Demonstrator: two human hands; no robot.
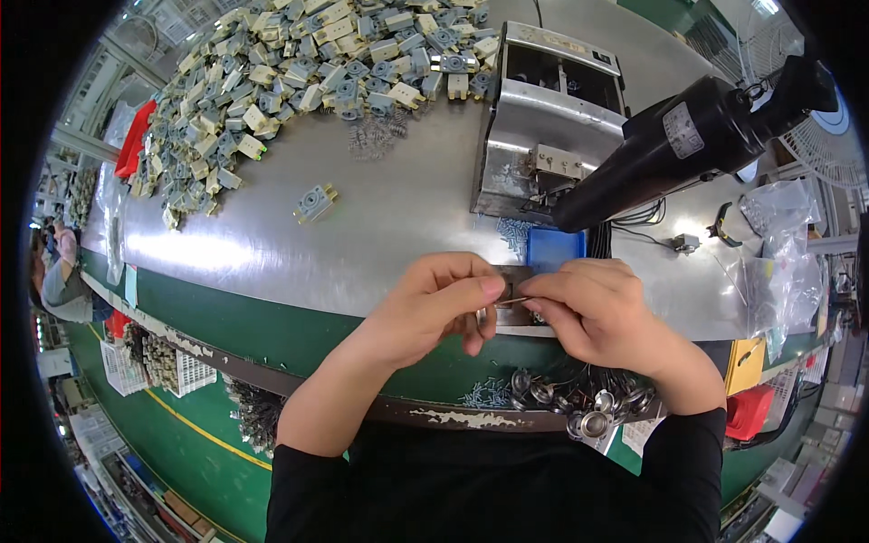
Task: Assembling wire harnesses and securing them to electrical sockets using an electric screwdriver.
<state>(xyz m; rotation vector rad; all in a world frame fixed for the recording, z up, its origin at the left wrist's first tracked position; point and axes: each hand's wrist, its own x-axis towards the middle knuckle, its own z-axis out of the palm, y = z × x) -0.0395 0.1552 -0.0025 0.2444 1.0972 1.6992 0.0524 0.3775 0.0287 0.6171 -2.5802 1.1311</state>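
Note:
My left hand (439, 297) and my right hand (593, 303) are close together over the front edge of the metal bench. Between thumb and forefinger my right hand pinches a thin metal piece (513, 300), too small to name. Its left end reaches the curled fingers of my left hand, whose thumb presses toward the forefinger; what lies inside that hand is hidden. Just behind the right hand is a blue tray (555, 246), and small screws (514, 233) lie loose to its left.
A metal machine (552, 118) stands behind, with a black cylindrical tool (665, 149) slanting over it. Grey and cream parts (299, 68) pile up at the back left; a single one (315, 203) lies nearer. Round metal parts with wires (593, 423) sit by my lap. Pliers (723, 224) lie at right.

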